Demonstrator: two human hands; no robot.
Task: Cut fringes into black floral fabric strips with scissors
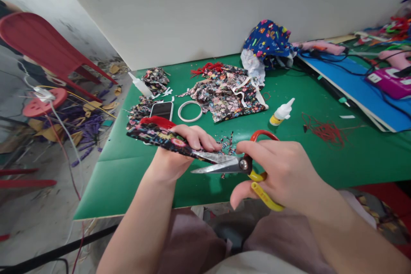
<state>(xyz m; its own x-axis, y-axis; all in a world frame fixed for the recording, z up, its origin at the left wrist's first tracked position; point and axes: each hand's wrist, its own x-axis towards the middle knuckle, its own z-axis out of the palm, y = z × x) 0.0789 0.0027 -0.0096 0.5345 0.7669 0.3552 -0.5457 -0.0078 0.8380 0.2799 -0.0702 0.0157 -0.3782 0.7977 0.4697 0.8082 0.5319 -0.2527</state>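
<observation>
My left hand (pixel 184 150) is closed on a folded strip of black floral fabric (pixel 154 135), with red material along its upper edge. The fabric stretches out leftward from my fingers. In my right hand (pixel 279 167) are scissors (pixel 239 165) with red and yellow handles. Their blades point left, slightly apart, and the upper one lies along the fabric's lower edge by my left fingers. Small fabric scraps (pixel 228 143) lie on the green table (pixel 128 171) behind the blades. Beyond my left hand sit a roll of white tape (pixel 190 111) and a phone (pixel 162 111).
Floral cloth pieces (pixel 224 94) lie mid-table, with a yellow-labelled glue bottle (pixel 281 113) and red threads (pixel 326 130) to their right. A white bottle (pixel 140 84) stands back left. Blue patterned cloth (pixel 268 40) and a blue board (pixel 356 85) are farther right. A red chair (pixel 48 47) is at left.
</observation>
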